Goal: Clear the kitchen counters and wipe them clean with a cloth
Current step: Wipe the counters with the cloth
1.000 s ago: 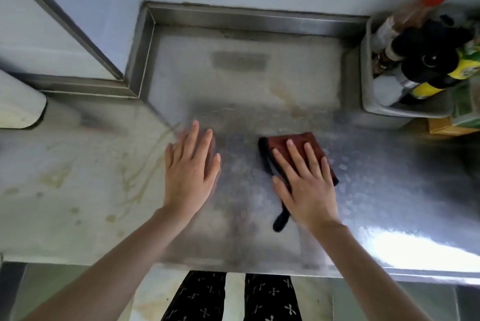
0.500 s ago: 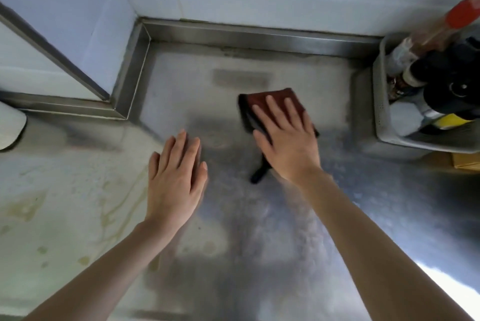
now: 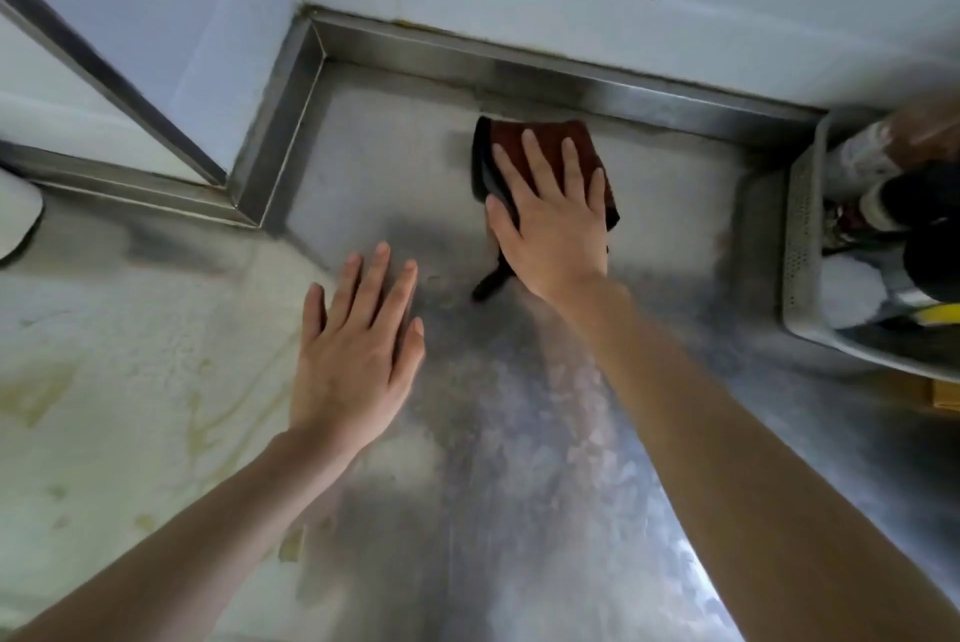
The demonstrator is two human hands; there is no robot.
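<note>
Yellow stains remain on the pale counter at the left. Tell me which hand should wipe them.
Probably the right hand: it already presses the cloth flat near the back rim. The left hand lies bare beside the yellow stains and would first need the cloth.

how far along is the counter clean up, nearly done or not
Partly. Done: the steel counter in front is bare. In hand: the right hand presses a dark red cloth flat near the back ledge; the left hand lies flat on the counter. Left: yellowish stains on the left section, and a basket of bottles at the right.
</note>
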